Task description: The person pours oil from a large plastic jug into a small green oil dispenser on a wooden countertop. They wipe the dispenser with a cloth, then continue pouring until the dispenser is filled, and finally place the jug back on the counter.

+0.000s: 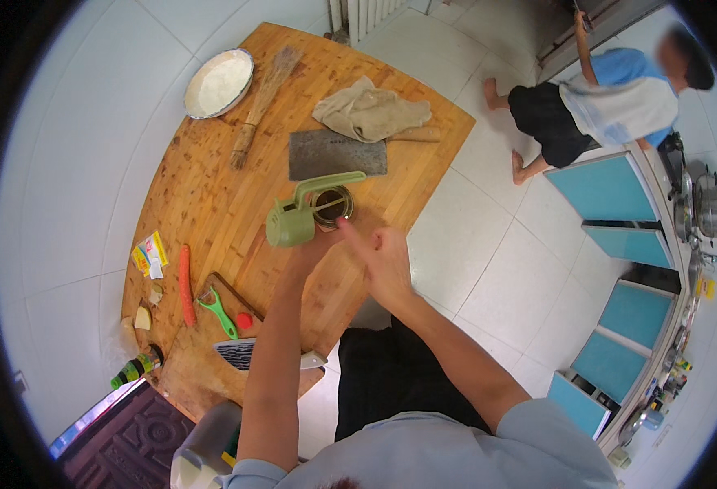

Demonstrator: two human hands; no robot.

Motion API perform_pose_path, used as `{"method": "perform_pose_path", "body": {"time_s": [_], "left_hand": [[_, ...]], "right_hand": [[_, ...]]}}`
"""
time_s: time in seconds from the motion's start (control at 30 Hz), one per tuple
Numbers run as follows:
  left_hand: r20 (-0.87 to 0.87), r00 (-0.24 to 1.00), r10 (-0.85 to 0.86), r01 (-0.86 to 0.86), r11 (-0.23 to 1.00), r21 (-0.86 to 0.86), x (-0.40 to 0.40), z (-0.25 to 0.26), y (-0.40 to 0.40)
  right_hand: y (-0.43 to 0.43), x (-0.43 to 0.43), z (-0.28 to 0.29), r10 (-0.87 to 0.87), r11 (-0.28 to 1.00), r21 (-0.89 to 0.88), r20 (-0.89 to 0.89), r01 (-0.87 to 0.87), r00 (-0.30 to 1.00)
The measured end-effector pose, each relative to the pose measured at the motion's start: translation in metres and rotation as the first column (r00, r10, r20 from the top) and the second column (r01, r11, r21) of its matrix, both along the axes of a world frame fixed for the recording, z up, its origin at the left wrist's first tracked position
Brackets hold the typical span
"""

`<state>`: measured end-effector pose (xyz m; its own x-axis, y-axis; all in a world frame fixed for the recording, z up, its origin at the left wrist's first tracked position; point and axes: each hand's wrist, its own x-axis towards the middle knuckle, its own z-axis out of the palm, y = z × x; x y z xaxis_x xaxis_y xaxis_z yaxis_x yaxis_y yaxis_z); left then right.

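Observation:
My left hand (321, 243) is wrapped around the lower side of a glass jar (332, 206) with dark contents; the green lid partly hides its fingers. This green plastic lid (291, 225) with a long handle is tilted to the left of the jar's round mouth. My right hand (384, 260) is just below and right of the jar, one finger stretched to the rim, the others curled, nothing seen in it. Beyond the jar lies a cleaver (338, 154), its wooden handle partly under a beige cloth (373, 113).
The wooden table (211, 195) bears a bowl of white powder (219, 82), a straw brush (263, 101), a carrot (186, 284), a green peeler (219, 312), a red cap (244, 321) and a knife (236, 353). Another person (609, 104) is by the teal cabinets (609, 186) at right.

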<state>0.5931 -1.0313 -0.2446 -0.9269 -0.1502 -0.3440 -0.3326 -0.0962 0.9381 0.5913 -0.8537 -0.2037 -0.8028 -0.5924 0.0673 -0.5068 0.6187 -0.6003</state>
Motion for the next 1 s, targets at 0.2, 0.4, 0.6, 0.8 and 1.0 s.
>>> {"method": "perform_pose_path", "body": {"time_s": [0.2, 0.4, 0.6, 0.8, 1.0], "left_hand": [[0.032, 0.997, -0.064, 0.066, 0.996, -0.054, -0.003, 0.001, 0.002], [0.022, 0.997, 0.079, -0.077, 0.996, -0.047, 0.001, 0.0, 0.007], [0.161, 0.98, -0.115, 0.128, 0.989, -0.073, -0.001, -0.001, -0.003], [-0.095, 0.992, 0.083, -0.087, 0.996, -0.035, 0.003, 0.006, 0.009], [-0.265, 0.955, 0.136, -0.146, 0.989, -0.019, -0.003, 0.016, 0.014]], "right_hand": [[-0.04, -0.019, -0.005, -0.18, 0.845, -0.423, 0.353, 0.328, 0.918], [-0.04, 0.013, 0.001, -0.175, 0.85, -0.388, 0.428, 0.355, 0.887], [-0.061, 0.055, 0.007, -0.18, 0.771, -0.41, 0.594, 0.488, 0.784], [-0.046, 0.022, 0.044, -0.181, 0.806, -0.47, 0.381, 0.359, 0.907], [-0.004, -0.021, 0.03, 0.071, 0.98, 0.196, -0.24, -0.024, 0.968]]}}
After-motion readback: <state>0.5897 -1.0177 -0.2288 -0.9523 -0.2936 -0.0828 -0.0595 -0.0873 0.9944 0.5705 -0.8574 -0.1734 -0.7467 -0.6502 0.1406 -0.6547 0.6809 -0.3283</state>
